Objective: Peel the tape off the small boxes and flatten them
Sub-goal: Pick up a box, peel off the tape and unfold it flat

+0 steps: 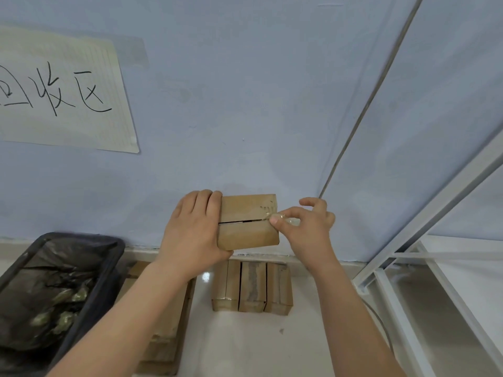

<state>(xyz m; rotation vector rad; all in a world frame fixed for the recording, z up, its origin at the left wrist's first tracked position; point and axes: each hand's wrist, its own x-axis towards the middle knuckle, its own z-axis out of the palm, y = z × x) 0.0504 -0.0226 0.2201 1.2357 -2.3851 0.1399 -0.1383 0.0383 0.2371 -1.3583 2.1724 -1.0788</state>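
Cardboard box [247,221] is steadied by the gripping left hand [194,229] so the right hand [302,224], fingertips pinched on clear tape [272,214], can peel it.

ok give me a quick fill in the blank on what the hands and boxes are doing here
1. The left hand grips the small box while the right hand pinches the clear ____ at its seam.
2. On the floor below stand ____ more boxes side by side.
3. The bin on the left is lined with a ____ bag.

Missing words: tape; three; black
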